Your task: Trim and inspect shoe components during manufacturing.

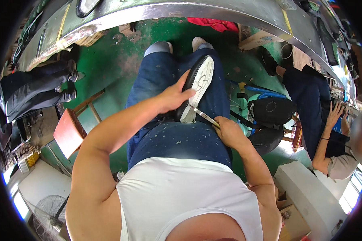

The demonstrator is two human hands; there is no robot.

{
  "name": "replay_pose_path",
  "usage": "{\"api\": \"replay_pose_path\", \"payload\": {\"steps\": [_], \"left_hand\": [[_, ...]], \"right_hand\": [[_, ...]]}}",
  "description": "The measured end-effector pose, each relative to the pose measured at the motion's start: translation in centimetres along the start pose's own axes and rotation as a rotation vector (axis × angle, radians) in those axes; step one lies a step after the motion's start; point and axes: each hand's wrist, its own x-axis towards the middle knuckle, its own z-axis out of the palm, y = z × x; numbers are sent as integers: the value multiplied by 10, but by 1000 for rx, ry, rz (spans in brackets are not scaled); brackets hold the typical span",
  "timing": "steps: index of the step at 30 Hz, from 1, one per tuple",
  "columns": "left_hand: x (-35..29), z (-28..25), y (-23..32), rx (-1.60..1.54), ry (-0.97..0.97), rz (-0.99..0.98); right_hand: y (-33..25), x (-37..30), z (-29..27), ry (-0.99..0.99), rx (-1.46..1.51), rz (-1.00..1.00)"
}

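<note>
A shoe with a black upper and a white sole lies upside down across my thighs, its toe pointing away from me. The sole faces up and bears dark curving lines. My left hand grips the shoe from the left side, the thumb pressed on the sole and the fingers around the black upper. In my right hand is a slim flat tool with a pale metallic shaft and a yellowish handle end. Its tip touches or nearly touches the sole's edge near the heel; its exact kind is not clear.
Ahead runs a metal workbench. A reddish stool stands at left, near another person's legs. On the right, a black and teal backpack is beside a seated co-worker. A wire fan is at lower left.
</note>
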Motion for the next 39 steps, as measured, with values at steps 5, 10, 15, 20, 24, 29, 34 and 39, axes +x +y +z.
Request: {"api": "replay_pose_path", "payload": {"steps": [5,10,15,20,24,29,34,39], "left_hand": [[-14,21,-57,-212,1,146],[-9,31,-57,-148,162,150],[-19,30,-34,240,214,151],[-26,1,-20,39,104,142],[-40,-28,2,-715,-29,98],[-65,-88,89,-532,24,354],[2,-174,239,-468,183,456],[136,-278,352,91,554,357]], "right_hand": [[9,2,-10,-82,86,-31],[-3,9,-55,-212,210,26],[-16,32,-13,228,193,-154],[14,39,-3,78,365,-53],[39,33,23,134,889,94],[44,45,13,15,970,117],[42,57,-6,-50,1131,121],[61,65,9,-52,1149,104]]}}
